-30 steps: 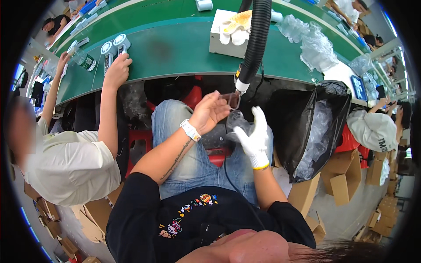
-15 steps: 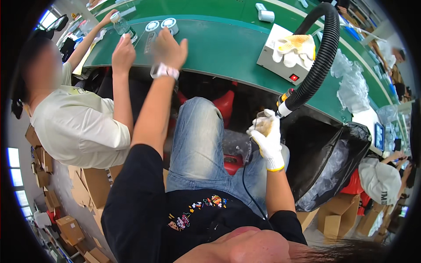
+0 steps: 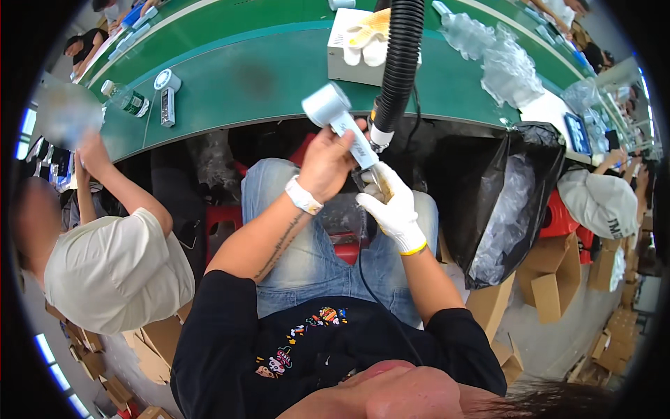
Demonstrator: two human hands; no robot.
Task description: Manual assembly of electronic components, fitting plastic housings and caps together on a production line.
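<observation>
While the left grip clasps a fan left of the hose, the right grip below has an unclear hold.

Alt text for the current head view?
Bare left hand holds a pale-blue device with a round head; the white-gloved right hand is at its lower end, near a black hose. Green bench ahead, black bag at right.
</observation>
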